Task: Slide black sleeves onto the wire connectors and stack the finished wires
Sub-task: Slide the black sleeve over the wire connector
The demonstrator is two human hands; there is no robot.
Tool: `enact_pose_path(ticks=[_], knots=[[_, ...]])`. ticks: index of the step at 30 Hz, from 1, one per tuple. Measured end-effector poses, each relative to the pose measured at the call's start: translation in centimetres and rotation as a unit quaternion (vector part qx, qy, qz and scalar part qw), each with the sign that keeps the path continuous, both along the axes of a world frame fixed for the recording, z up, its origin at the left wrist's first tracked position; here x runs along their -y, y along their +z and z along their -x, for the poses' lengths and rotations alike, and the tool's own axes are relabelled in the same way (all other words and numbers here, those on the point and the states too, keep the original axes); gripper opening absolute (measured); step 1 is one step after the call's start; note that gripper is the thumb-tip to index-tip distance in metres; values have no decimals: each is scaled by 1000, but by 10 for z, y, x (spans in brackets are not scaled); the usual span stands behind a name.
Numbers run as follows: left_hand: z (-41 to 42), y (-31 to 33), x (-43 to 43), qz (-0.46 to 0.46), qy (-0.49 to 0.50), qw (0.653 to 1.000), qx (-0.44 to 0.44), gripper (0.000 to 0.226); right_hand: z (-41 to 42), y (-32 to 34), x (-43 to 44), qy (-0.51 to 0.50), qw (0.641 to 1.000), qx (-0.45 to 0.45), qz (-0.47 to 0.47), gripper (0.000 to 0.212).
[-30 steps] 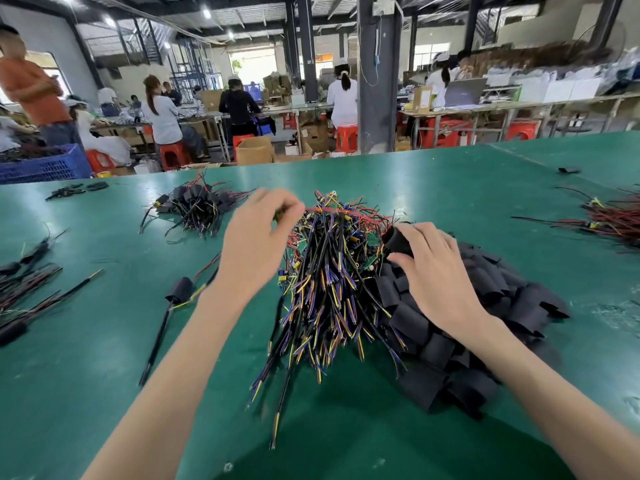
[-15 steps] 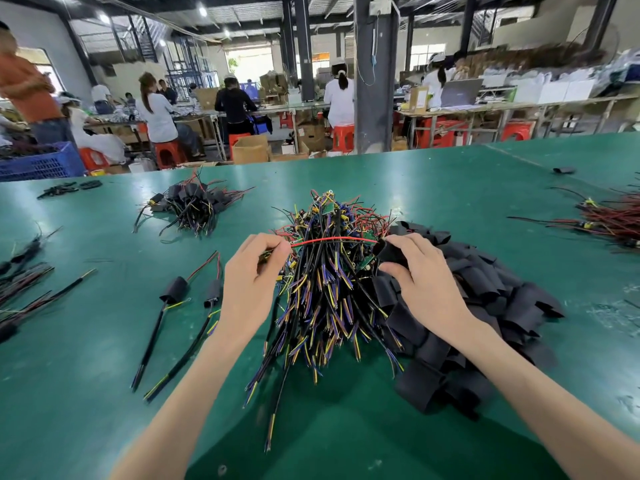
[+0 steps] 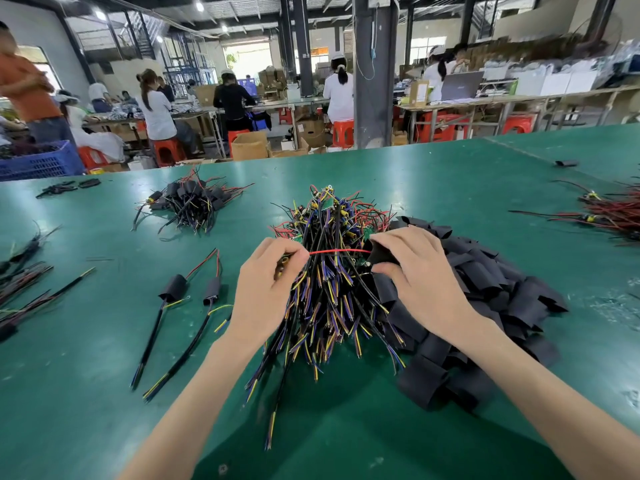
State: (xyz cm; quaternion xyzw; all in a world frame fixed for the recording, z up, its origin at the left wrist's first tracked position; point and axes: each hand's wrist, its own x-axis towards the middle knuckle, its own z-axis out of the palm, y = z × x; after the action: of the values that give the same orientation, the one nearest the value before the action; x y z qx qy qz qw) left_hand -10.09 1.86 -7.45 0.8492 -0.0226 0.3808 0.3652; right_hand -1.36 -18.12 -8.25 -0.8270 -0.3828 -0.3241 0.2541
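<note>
Mid-threading, by the look of it.

In the left hand (image 3: 266, 285): connector end (image 3: 282, 268) of 1 wire, pinched between thumb and curled fingers, mostly hidden. In the right hand (image 3: 415, 271): 1 black sleeve (image 3: 381, 254), gripped by thumb and fingertips, mouth facing left. Between the 2 hands: a red lead (image 3: 339, 251), stretched straight, running into the sleeve.

All of this held just above the heap of bare wires (image 3: 325, 306), centre of the green table (image 3: 104, 393). Just right of the heap, touching it: pile of loose sleeves (image 3: 502, 292). Left of the heap, apart from it: 2 sleeved wires (image 3: 173, 292) lying side by side. Further back: a small stack of finished wires (image 3: 192, 202).

Handling, as judged:
- Very light; thin, limp leads, prone to snagging in the tangle.
- Sleeve soft and thin-walled, likely flattening under a hard pinch. Best held lightly by the edges, keeping the mouth open.
- Best to grip the wire at the stiffer connector body, not by the leads.
- Probably fragile at the joints, so no hard pulling.
- Cannot tell the fit of sleeve over connector.
</note>
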Motion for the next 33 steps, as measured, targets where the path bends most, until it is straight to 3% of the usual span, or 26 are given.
enact_pose_path(ticks=[4, 9, 16, 23, 33], knots=[[3, -1, 12, -78, -68, 994, -40, 17, 6, 1, -5, -23, 991, 118, 59, 36], [4, -6, 23, -97, -80, 991, -37, 31, 10, 0, -6, -24, 987, 139, 75, 33], [4, 2, 7, -58, 17, 998, 18, 33, -5, -1, 1, -69, 997, 26, 37, 35], [5, 6, -2, 10, 27, 999, 46, 33, -13, -7, 5, -105, 993, -43, -27, 34], [7, 5, 3, 19, 16, 999, 26, 32, -6, 1, 3, -27, 984, -156, -84, 36]])
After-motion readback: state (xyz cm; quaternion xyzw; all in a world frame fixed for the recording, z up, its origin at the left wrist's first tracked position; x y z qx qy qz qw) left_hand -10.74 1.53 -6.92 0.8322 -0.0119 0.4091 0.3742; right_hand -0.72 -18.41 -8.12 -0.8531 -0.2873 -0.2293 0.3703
